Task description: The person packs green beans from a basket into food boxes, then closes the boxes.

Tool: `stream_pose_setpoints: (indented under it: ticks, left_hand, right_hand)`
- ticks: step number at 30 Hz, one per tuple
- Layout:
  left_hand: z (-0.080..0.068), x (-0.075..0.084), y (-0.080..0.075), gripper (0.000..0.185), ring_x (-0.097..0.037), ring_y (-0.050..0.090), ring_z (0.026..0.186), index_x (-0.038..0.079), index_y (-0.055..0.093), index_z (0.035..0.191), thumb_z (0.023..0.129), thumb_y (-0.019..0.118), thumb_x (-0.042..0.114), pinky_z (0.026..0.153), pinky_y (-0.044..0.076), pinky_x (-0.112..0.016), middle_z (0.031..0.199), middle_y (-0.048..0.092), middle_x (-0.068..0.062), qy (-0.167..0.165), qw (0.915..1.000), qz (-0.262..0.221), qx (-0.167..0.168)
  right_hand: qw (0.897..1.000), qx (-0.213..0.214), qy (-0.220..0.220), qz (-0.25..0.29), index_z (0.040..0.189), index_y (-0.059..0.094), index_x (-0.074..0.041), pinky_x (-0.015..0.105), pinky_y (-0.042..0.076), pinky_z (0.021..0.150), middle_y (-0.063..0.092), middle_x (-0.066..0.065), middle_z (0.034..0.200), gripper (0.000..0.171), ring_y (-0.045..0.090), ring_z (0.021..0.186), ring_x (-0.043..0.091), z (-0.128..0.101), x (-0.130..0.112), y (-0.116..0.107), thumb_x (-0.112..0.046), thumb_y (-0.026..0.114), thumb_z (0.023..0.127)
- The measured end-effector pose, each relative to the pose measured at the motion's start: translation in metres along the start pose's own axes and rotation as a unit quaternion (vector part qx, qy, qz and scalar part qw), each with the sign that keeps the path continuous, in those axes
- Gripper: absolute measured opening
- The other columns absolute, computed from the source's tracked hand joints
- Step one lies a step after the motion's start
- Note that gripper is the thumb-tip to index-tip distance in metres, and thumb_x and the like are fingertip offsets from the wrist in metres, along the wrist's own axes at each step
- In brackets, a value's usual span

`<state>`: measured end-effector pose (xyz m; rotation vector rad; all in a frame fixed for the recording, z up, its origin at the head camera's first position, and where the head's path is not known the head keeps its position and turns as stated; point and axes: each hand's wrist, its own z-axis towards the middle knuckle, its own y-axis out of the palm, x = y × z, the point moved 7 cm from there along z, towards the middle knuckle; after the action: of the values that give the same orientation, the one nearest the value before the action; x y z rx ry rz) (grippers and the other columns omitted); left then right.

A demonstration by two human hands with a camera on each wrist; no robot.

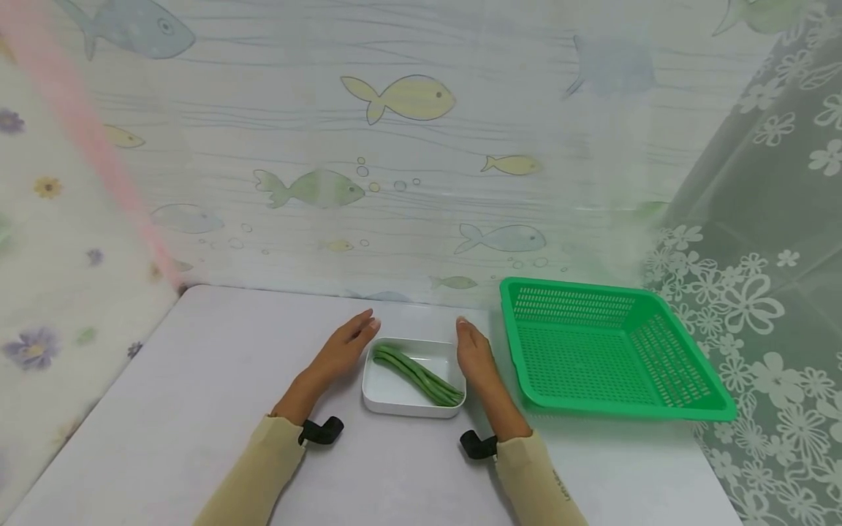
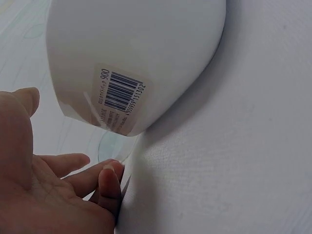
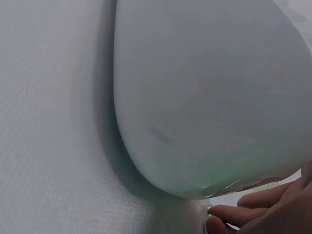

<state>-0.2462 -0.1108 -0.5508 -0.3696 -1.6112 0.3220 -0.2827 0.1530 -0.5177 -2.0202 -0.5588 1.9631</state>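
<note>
In the head view a bundle of long green beans (image 1: 421,376) lies slantwise in a small white rectangular container (image 1: 408,410) on the table. My left hand (image 1: 340,353) is at the container's left side, fingers relaxed. A gap separates it from the container's barcode-labelled wall (image 2: 161,53) in the left wrist view. On the opposite side my right hand (image 1: 476,358) stands with extended fingers and hides part of the rim. In the right wrist view its fingers (image 3: 263,197) are close to the container wall (image 3: 209,97); I cannot tell whether they touch.
A large green plastic basket (image 1: 592,365) with perforated walls sits on the right, close to my right hand. The white table (image 1: 217,351) meets a fish-patterned curtain (image 1: 408,161) at the back. A sheer floral curtain (image 1: 776,329) hangs along the right edge.
</note>
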Motion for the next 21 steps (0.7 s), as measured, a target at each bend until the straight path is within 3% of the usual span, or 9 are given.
stream_pose_setpoints:
  ticks: [5, 12, 21]
  left_hand:
    - [0.0017, -0.0020, 0.0010, 0.086, -0.038, 0.031, 0.158, 0.015, 0.034, 0.167, 0.104, 0.045, 0.073, 0.126, 0.024, -0.058, 0.169, 0.038, -0.012, -0.003, 0.9997, -0.022, 0.002]
    - [0.0032, 0.0000, 0.0014, 0.081, -0.040, 0.034, 0.156, 0.012, 0.037, 0.166, 0.107, 0.047, 0.066, 0.124, 0.028, -0.058, 0.168, 0.040, -0.014, 0.008, 0.9994, -0.031, 0.007]
    - [0.0001, 0.0069, -0.0005, 0.072, -0.036, 0.049, 0.146, 0.010, 0.041, 0.163, 0.109, 0.051, 0.057, 0.112, 0.049, -0.049, 0.165, 0.044, -0.013, 0.026, 0.9972, -0.064, 0.028]
  right_hand:
    - [0.999, -0.005, 0.030, 0.025, 0.162, 0.036, 0.002, 0.054, 0.019, 0.128, 0.035, 0.020, 0.169, 0.072, 0.024, 0.160, 0.037, 0.0008, 0.0038, 0.0007, -0.052, 0.031, 0.115]
    - [0.999, -0.001, 0.028, 0.039, 0.161, 0.038, 0.003, 0.054, 0.021, 0.128, 0.036, 0.021, 0.168, 0.069, 0.026, 0.159, 0.038, 0.0006, 0.0018, -0.0006, -0.049, 0.033, 0.115]
    - [0.998, 0.004, 0.009, 0.065, 0.161, 0.036, 0.006, 0.056, 0.022, 0.127, 0.035, 0.025, 0.167, 0.065, 0.028, 0.158, 0.040, -0.0041, -0.0052, -0.0038, -0.042, 0.036, 0.116]
